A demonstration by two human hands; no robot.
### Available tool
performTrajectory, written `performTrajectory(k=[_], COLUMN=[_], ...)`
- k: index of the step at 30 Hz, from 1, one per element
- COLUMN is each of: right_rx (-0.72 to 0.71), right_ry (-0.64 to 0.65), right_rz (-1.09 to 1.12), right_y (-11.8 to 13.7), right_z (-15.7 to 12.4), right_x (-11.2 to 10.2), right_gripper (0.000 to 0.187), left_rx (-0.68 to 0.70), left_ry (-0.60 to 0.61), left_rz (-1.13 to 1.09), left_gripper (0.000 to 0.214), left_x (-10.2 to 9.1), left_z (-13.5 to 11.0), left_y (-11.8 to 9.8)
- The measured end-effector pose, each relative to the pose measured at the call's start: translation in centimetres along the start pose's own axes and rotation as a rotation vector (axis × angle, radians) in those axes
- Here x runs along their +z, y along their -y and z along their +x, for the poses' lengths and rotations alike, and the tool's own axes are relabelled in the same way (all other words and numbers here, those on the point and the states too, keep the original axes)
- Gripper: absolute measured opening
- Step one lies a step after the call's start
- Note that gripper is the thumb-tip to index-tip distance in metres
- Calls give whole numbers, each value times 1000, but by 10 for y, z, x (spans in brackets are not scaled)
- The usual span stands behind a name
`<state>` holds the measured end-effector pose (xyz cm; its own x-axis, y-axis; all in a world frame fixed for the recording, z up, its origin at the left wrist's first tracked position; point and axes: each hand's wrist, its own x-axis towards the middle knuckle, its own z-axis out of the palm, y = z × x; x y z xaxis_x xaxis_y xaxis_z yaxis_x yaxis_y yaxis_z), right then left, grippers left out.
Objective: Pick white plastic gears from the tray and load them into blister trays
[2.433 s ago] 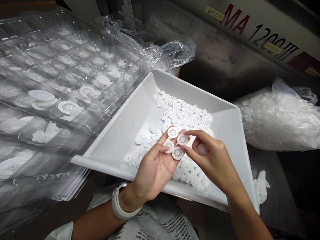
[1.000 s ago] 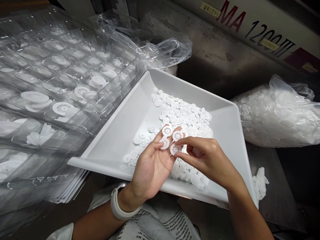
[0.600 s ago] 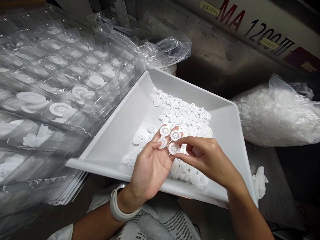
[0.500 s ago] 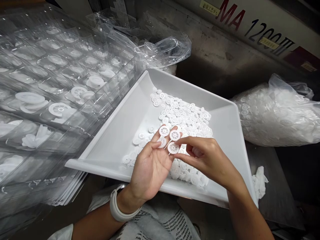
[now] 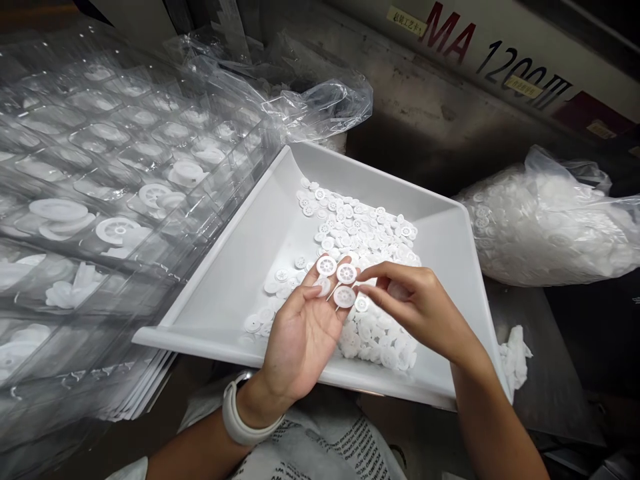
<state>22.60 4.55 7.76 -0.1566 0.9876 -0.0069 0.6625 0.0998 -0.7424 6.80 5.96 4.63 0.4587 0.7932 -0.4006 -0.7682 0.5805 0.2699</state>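
My left hand is palm up over the grey-white tray. Several small white spoked plastic wheels rest on its fingers, including an upper-left wheel, an upper-right wheel and a lower wheel. Its thumb presses on another white disc. Thin white stems show below two of the wheels. From the right, my right hand has its thumb and index tips slightly apart beside the wheels, with nothing visible between them. Its other fingers are curled. A heap of similar wheels lies in the tray.
At left stands a clear compartment tray with white parts in its pockets. Clear plastic film bunches behind it. A bag of white parts lies at right, above a crumpled white piece. A machine panel spans the back.
My right thumb and index finger have come off the lower wheel and moved slightly up and right. That wheel now rests on my left fingers. The whole view has shifted a little.
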Motion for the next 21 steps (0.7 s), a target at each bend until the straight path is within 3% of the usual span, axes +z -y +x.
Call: performTrajectory(k=[4, 7, 9, 13, 15, 17, 19, 21], right_rx=[71, 102, 111, 129, 189, 267, 310, 295], right_ry=[-193, -378, -569, -1008, -1105, -1107, -1112, -1127], right_rz=[-9, -93, -190, -399, -433, -404, -341, -245], right_y=[-15, -31, -38, -42, -44, -45, -44, -37], right_z=[2, 2, 3, 11, 14, 11, 2, -11], right_x=[-12, -41, -76, -169, -210, -235, -239, -218], right_gripper=[18, 19, 17, 25, 24, 24, 23, 22], left_rx=[-9, -7, -8, -18, -14, -5, 3, 14], left_ry=[-36, -61, -79, -79, -68, -63, -51, -29], left_rz=[16, 41, 68, 145, 179, 208, 235, 264], left_gripper=[47, 49, 52, 55, 54, 53, 53, 54], left_x=[0, 1, 2, 5, 6, 6, 6, 7], left_z=[1, 1, 1, 0, -1, -2, -2, -3], left_y=[-3, -5, -6, -7, -8, -9, -11, -11])
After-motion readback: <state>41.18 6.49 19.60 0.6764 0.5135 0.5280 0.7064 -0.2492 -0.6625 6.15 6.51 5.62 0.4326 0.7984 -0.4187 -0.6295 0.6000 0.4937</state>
